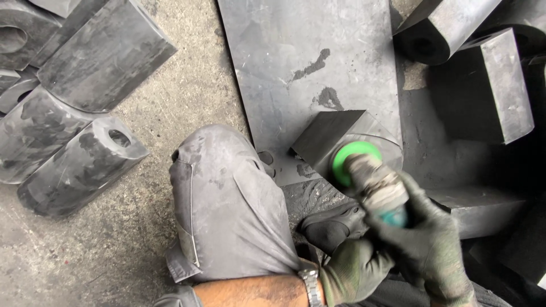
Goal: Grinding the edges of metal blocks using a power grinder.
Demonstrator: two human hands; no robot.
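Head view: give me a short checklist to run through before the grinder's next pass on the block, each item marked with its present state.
1. Both hands gloved: ok, left hand and right hand.
2. Two-handed hold on the grinder: ok.
3. Green disc meeting the black block: ok, at its curved end.
4. Block lying flat on the dark sheet: ok.
5. Shoe apart from the disc: ok, though near.
6. Disc spinning: cannot tell.
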